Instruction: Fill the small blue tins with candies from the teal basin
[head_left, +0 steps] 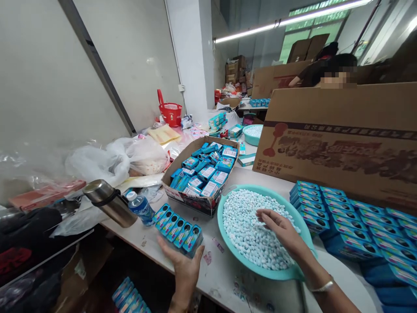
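Observation:
My left hand (185, 264) grips a row of several small blue boxes (179, 229), their dark round openings turned upward. It holds them just off the front edge of the table. A teal basin (224, 237) full of small pale, pill-shaped pieces (252, 230) sits to their right. Over the pieces reaches my right hand (279, 228), palm down, with fingers stretched out and tips at the heap. Whether any piece lies under the fingers is hidden. Behind the left hand stands a cardboard tray (208, 204) holding many loose blue boxes (206, 173).
Rows of blue boxes (350, 226) stand at right before a large carton (332, 134). A steel flask (112, 204) and a water bottle (141, 208) are at left. Further back are plastic bags (146, 154), a red basket (171, 114), another basin (253, 137) and other people.

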A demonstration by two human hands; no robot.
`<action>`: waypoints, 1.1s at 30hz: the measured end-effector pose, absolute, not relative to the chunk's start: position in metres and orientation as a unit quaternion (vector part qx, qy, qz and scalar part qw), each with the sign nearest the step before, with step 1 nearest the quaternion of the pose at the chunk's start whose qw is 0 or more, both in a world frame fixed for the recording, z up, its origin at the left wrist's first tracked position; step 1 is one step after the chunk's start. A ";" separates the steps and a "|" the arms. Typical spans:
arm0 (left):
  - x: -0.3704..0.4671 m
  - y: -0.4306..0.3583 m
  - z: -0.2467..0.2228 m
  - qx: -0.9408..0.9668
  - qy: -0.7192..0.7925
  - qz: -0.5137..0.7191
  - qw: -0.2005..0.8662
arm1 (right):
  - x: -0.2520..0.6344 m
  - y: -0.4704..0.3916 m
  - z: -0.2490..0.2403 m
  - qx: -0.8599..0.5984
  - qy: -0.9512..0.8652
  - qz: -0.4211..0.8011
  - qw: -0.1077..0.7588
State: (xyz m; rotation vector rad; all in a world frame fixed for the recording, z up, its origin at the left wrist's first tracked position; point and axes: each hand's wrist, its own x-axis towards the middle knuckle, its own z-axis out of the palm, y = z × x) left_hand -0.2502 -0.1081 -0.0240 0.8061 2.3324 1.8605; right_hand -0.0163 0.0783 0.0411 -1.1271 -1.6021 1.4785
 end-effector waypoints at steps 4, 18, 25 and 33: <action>-0.310 -0.066 0.062 0.374 0.725 0.568 -0.105 | -0.009 0.091 0.040 -0.416 -0.674 0.501 0.349; -0.411 0.051 0.121 0.454 0.875 0.154 0.063 | -0.258 0.204 0.084 -0.333 -0.934 0.088 0.093; -0.384 -0.030 0.127 0.470 0.682 0.545 0.128 | -0.286 0.226 0.063 -0.352 -0.932 0.082 0.003; -0.344 -0.057 0.119 0.111 0.425 0.776 0.453 | -0.263 0.205 0.097 -0.335 -0.895 0.235 0.175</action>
